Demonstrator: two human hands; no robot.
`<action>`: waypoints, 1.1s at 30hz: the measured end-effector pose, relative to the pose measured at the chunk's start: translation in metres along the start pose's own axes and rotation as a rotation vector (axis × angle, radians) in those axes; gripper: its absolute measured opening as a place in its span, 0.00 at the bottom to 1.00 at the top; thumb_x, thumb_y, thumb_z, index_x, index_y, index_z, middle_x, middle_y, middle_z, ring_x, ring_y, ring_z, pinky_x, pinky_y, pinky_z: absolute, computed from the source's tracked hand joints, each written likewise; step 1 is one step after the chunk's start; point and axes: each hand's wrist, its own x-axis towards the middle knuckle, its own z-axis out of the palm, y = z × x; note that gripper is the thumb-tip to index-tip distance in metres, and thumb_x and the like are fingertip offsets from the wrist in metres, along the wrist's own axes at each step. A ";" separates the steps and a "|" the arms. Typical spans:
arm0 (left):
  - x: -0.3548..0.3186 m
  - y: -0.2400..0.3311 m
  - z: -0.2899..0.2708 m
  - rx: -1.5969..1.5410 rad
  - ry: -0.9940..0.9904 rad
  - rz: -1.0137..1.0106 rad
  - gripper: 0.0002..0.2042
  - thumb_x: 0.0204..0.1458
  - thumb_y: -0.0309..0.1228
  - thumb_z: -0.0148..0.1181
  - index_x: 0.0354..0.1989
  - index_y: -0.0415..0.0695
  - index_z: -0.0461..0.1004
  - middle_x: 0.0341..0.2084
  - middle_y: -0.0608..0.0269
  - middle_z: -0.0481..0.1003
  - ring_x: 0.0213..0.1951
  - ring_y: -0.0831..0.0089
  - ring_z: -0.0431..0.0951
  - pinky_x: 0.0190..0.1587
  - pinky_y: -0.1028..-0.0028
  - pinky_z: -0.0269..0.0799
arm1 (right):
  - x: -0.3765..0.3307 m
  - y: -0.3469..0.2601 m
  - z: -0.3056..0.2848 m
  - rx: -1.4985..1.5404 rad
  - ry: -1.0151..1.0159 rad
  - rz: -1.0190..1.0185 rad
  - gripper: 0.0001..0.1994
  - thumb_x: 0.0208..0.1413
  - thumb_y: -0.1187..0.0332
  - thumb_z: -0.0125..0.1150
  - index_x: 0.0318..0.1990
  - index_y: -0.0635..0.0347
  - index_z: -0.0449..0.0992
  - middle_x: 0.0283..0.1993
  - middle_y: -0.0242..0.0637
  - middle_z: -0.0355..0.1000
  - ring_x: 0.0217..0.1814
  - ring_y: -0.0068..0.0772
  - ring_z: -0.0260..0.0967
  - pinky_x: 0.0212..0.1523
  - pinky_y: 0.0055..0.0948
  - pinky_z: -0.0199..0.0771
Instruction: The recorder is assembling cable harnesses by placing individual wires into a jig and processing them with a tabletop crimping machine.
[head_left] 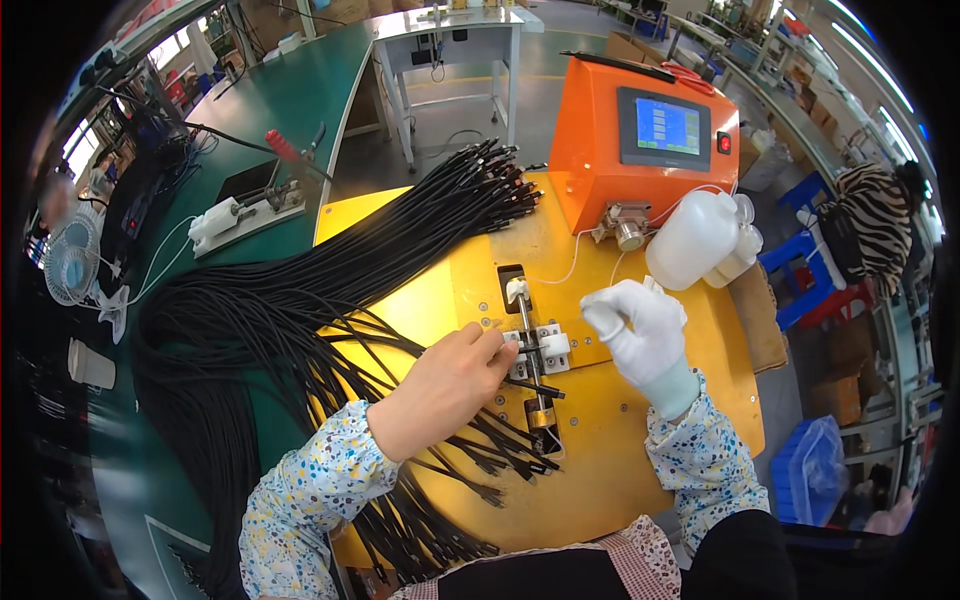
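Observation:
My bare left hand (445, 385) has its fingers closed round a black cable (524, 349), whose end reaches the white clamp block (554, 345) on the yellow plate. A metal rod with a white tip crosses the plate beside that block. To the right, my right hand (638, 328), in a white glove, is raised over the plate with its fingers curled together. Whatever those fingers hold, if anything, is hidden. A thick bundle of black cables (330, 265) runs from the far side of the plate round to the left. More loose cable ends (425, 525) lie below my left forearm.
An orange machine (590, 130) with a lit screen (665, 128) stands at the far right of the yellow plate (690, 430). White plastic bottles (695, 240) sit in front of it. On the green table (340, 65) at left are a toggle clamp (284, 147) and a small fan (75, 262).

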 end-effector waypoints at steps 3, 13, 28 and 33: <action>0.001 0.001 -0.002 -0.010 0.016 0.005 0.19 0.42 0.21 0.56 0.47 0.35 0.72 0.29 0.60 0.65 0.33 0.67 0.67 0.37 0.73 0.69 | 0.003 -0.031 -0.016 0.178 0.055 0.184 0.07 0.53 0.70 0.58 0.29 0.64 0.76 0.27 0.37 0.73 0.30 0.31 0.69 0.33 0.27 0.67; 0.002 -0.001 0.004 -0.044 0.054 -0.005 0.17 0.42 0.22 0.57 0.45 0.36 0.71 0.29 0.60 0.66 0.32 0.66 0.70 0.35 0.71 0.70 | 0.011 -0.104 -0.037 0.561 0.030 -0.037 0.05 0.50 0.74 0.52 0.26 0.64 0.71 0.28 0.34 0.70 0.29 0.27 0.65 0.30 0.25 0.66; -0.007 -0.006 0.007 -0.053 0.057 -0.052 0.19 0.40 0.20 0.59 0.45 0.41 0.76 0.30 0.63 0.72 0.32 0.68 0.72 0.34 0.71 0.70 | 0.020 -0.136 -0.067 0.330 -0.049 -0.682 0.05 0.53 0.68 0.55 0.33 0.59 0.71 0.34 0.35 0.68 0.29 0.28 0.64 0.28 0.29 0.69; -0.008 -0.005 -0.006 -0.231 0.117 -0.110 0.16 0.43 0.19 0.60 0.43 0.38 0.77 0.29 0.58 0.74 0.32 0.64 0.74 0.35 0.69 0.71 | 0.018 -0.149 -0.075 0.305 -0.067 -0.881 0.06 0.54 0.67 0.56 0.35 0.58 0.70 0.35 0.35 0.68 0.29 0.29 0.63 0.27 0.30 0.70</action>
